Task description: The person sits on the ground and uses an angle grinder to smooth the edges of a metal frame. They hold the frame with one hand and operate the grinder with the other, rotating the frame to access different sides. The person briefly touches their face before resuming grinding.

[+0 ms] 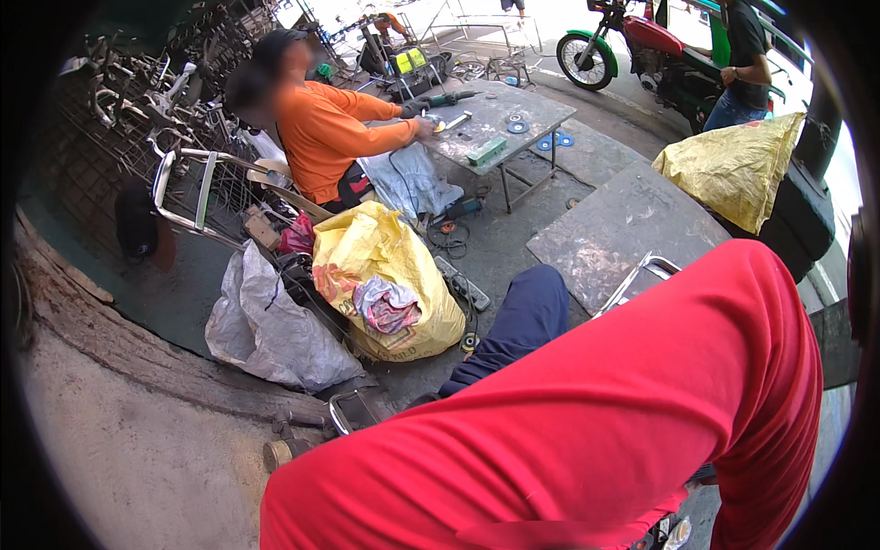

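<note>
Neither of my hands shows. A large fold of red cloth, close to the camera, fills the lower right and hides what lies behind it. Past it, a leg in navy trousers reaches toward a grey board, where a bent chrome tube frame rests against the near edge. Left of the leg stands a bulging yellow sack with a crumpled pinkish-purple cloth on it. A whitish sack slumps beside that.
A person in orange works at a metal table holding an angle grinder, several discs and a green box. A power strip lies on the floor. Another yellow sack, a motorcycle and a bystander are at right.
</note>
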Action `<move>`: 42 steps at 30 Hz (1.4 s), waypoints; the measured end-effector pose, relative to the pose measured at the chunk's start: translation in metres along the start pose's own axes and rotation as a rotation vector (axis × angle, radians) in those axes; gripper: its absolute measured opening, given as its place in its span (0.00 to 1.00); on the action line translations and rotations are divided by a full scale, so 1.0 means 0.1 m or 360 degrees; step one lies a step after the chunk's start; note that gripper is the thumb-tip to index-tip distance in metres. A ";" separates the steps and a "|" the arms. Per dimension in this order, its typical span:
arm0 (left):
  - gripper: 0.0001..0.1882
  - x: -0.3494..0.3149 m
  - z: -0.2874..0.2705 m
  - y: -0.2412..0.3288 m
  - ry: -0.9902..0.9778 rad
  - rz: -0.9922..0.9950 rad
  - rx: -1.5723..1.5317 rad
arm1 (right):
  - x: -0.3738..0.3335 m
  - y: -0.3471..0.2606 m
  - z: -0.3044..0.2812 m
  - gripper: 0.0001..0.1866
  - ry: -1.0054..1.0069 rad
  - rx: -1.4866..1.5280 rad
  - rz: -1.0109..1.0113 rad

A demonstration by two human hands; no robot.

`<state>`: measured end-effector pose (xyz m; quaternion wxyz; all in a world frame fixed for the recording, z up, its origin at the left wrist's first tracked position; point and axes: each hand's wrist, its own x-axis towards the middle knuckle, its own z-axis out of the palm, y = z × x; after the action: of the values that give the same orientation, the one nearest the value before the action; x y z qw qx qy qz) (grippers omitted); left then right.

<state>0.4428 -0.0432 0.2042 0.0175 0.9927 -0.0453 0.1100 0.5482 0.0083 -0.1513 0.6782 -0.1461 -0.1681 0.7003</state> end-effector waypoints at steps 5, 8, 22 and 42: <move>0.11 -0.06 0.00 0.12 -0.0027 0.0067 -0.0020 | -0.01 0.03 -0.04 0.31 -0.0041 0.0062 -0.0023; 0.12 -0.13 -0.03 0.22 -0.0062 0.0093 -0.0037 | -0.01 0.03 -0.05 0.31 -0.0097 0.0095 -0.0056; 0.08 -1.61 0.15 0.16 0.0912 -0.0803 -0.1027 | 0.04 -0.07 -0.16 0.31 -0.0352 0.0196 -0.0053; 0.25 -4.57 2.62 0.14 0.0507 -0.3274 -0.0354 | 0.08 -0.12 -0.17 0.33 -0.0500 0.0184 -0.0044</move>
<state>0.0546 -0.0299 -0.1517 0.1996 0.5192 0.8141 0.1669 0.5664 0.0173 -0.1613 0.6604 0.0067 -0.2335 0.7137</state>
